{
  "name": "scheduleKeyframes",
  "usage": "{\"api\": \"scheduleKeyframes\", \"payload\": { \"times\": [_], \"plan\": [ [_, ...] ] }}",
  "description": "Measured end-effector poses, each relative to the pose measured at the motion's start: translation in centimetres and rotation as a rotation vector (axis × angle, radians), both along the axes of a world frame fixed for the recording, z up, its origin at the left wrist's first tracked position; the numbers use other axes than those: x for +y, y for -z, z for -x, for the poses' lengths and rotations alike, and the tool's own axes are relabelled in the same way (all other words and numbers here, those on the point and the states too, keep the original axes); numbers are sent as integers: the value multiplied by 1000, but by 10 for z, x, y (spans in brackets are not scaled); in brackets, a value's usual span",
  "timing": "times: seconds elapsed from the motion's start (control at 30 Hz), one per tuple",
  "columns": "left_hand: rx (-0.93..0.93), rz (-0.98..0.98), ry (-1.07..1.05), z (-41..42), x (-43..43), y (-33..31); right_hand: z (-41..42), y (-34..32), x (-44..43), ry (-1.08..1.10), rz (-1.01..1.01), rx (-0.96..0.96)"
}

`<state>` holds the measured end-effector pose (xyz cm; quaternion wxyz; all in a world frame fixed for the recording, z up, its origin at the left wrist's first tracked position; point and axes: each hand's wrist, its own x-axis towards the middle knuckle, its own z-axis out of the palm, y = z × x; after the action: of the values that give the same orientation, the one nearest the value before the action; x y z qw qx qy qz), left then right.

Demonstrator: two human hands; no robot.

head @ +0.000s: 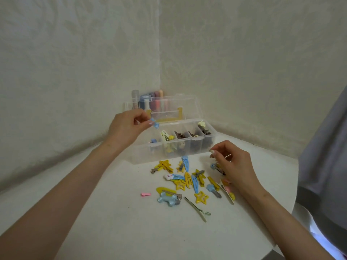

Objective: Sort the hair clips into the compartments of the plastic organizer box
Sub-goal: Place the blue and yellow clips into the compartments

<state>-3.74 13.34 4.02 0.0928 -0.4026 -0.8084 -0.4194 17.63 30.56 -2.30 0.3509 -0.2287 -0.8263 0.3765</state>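
A clear plastic organizer box [150, 158] stands open at the back of the white table, with its lid [169, 104] raised. Its compartments hold blue, yellow and brown clips. My left hand [127, 126] hovers above the box's left end and pinches a small blue hair clip [155, 123]. In front of the box lies a loose pile of hair clips [191, 182], yellow and blue, several star-shaped. My right hand [232, 164] rests at the pile's right edge with curled fingers; whether it grips a clip is unclear. A blue clip [215, 167] lies just under its fingers.
A small pink clip [145, 194] lies apart to the left of the pile. A long green bobby pin [197, 209] lies at the front. Several bottles [150, 99] stand behind the lid in the wall corner. The table edge [293, 212] curves at the right, beside grey fabric [324, 166].
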Motion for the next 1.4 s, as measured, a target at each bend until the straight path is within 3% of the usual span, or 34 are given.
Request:
{"api": "scheduleKeyframes", "payload": {
  "times": [0.23,0.47,0.77,0.87,1.17,1.27,1.4],
  "plan": [
    [83,244,-11,9,3,13,2,4,6,86,8,-39],
    [141,153,57,-8,8,8,-4,10,28,318,-78,-168],
    [141,169,232,-45,19,15,11,-15,45,300,-84,-604],
    [145,198,252,-52,22,19,19,-23,42,283,-65,-665],
    [142,165,357,-65,24,23,2,-21,26,124,181,-268],
    [140,162,427,-66,24,24,-4,-36,11,-77,355,-128],
    [143,146,505,-69,24,23,0,-49,-9,-308,486,-117]
  ]
}}
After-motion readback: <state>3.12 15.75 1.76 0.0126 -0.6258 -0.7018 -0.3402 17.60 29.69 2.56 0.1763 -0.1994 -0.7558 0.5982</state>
